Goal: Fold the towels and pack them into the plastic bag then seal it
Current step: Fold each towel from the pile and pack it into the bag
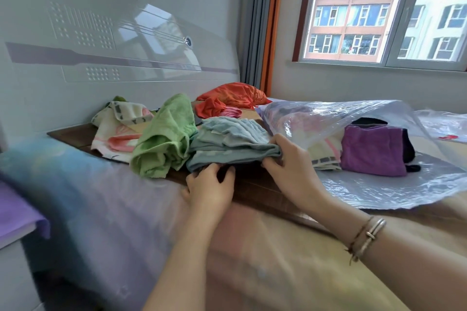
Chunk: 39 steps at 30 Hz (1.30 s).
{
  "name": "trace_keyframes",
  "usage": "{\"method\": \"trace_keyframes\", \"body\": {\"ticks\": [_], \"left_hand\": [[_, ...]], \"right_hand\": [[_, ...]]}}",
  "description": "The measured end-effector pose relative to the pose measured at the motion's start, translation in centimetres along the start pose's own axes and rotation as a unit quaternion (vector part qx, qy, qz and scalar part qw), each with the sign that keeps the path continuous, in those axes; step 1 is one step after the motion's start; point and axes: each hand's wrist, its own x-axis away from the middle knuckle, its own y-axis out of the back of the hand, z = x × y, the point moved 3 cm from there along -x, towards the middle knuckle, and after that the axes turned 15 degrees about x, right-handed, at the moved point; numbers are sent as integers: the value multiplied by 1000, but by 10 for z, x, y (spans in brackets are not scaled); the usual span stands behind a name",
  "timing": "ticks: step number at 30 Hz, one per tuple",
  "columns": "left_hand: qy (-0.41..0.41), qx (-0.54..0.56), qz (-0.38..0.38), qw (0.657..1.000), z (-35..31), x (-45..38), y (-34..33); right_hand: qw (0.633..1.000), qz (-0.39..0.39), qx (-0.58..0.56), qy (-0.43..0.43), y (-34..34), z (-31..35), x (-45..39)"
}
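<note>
**Both hands on the blue-grey towel at the bed's edge**

My left hand (211, 185) and right hand (290, 161) pinch the near edge of the folded blue-grey towel (232, 144), fingers (271, 156) curled under the cloth, thumbs on top. It lies on the bed (126, 209), just beside the crumpled green towel (164, 139). Behind that sit a cream patterned towel (116, 129) and orange cloths (232, 98). To my right the clear plastic bag (379, 184) gapes open, touching my right hand, with a purple towel (374, 150) and a cream striped one inside. No readable writing shows anywhere; red marks on the far plastic are too blurred. Bracelets (366, 235) circle my right wrist.
</note>
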Motion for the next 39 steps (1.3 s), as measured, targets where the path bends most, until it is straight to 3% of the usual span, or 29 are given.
{"method": "trace_keyframes", "body": {"ticks": [5, 14, 18, 21, 25, 28, 31, 39], "left_hand": [[-13, 169, 5, 986, 1, -4, 5], [-16, 242, 21, 970, -12, 9, 13], [-1, 229, 17, 973, -25, 17, 10], [38, 151, 1, 988, -41, 32, 6], [-54, 159, -13, 986, -67, 42, -1], [-98, 285, -22, 953, -83, 49, 0], [-115, 362, 23, 925, -101, 60, 2], [-51, 377, 207, 902, -130, 93, -30]], "right_hand": [[997, 10, -64, -31, 6, 3, 14], [991, -89, -93, -44, 72, 9, 29], [989, -125, -59, -54, 103, 10, 29], [984, -147, -71, -68, 122, 13, 29], [978, -158, -104, -87, 143, 14, 29], [972, -180, -106, -106, 163, 6, 30], [961, -194, -138, -139, 189, -4, 35], [917, -177, -279, -224, 235, -49, 58]]}}
